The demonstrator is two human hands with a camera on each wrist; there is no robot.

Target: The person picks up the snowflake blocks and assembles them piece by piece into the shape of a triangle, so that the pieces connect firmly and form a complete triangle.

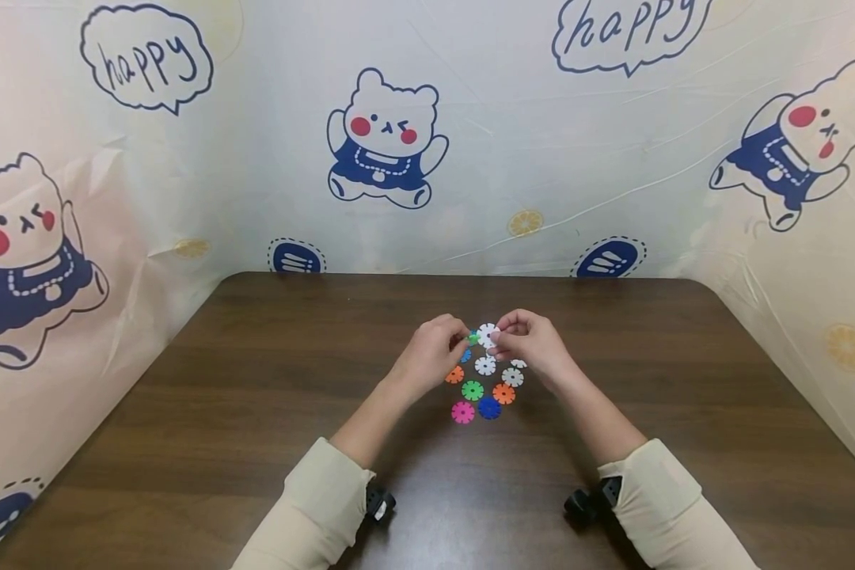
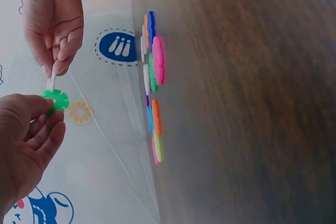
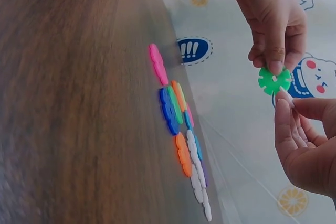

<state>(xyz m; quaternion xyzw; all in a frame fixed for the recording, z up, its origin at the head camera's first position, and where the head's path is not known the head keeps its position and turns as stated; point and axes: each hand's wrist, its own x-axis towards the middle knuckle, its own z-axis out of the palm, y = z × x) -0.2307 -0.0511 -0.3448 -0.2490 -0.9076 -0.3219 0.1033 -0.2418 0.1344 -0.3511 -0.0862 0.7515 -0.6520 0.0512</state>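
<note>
Held up above the far part of the table, a green notched plastic disc [image 2: 59, 101] is pinched between thumb and fingers of my left hand [image 1: 431, 356]. My right hand [image 1: 537, 346] pinches a white notched disc [image 1: 487, 336] of the same kind. In both wrist views the white disc is seen edge-on, its edge right at the rim of the green one, with the two set crosswise. How deep the notches mesh I cannot tell. Beneath the hands lie a loose white disc [image 1: 485, 365], a green disc [image 1: 473, 390] and an orange disc [image 1: 503, 393].
Nearer to me on the brown table [image 1: 256, 412] lie a pink disc [image 1: 463, 412] and a blue disc [image 1: 489, 408]. Several more coloured discs lie flat, some partly behind the hands. A printed sheet [image 1: 492, 182] hangs behind the table.
</note>
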